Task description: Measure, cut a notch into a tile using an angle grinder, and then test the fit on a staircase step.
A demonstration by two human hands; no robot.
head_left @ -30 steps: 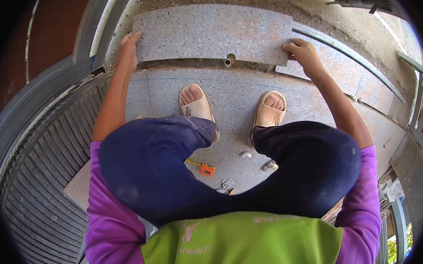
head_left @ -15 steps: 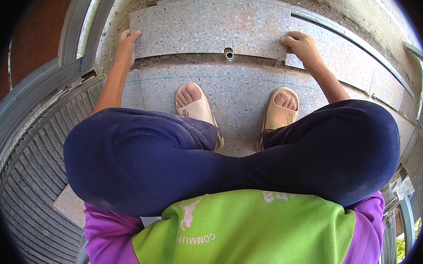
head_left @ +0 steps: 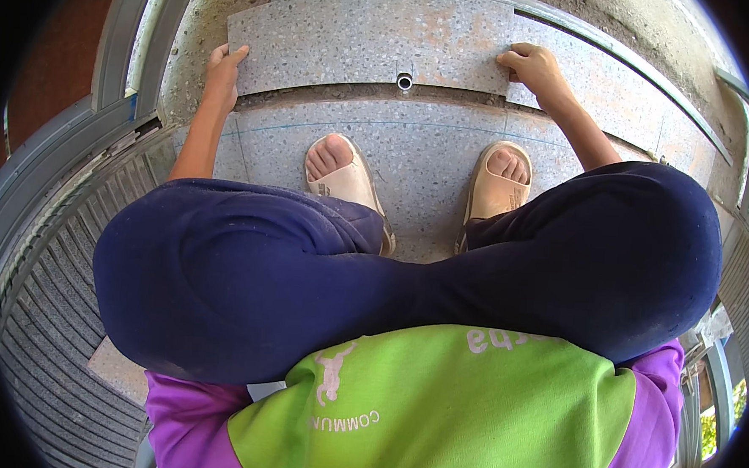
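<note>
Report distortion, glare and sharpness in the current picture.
Head view, rim: fisheye distortion bows the long grey metal frame at left, and the corners go black; head view, upper right: the pale sandy ground is brightest, nearly washed out; head view, centre: the speckled grey rectangular stone slab looks fairly sharp, without obvious motion blur.

A long flat grey stone slab (head_left: 363, 40) lies in front of two tan open-toed sandals (head_left: 356, 184), which rest on the flat grey stone floor (head_left: 425, 165). The left fingers (head_left: 241, 52) touch the slab's left end, the right fingers (head_left: 511, 60) its right end. A round grey pipe (head_left: 404, 82) sits at the slab's near edge. Just right is another flat grey stone slab (head_left: 598, 80).
</note>
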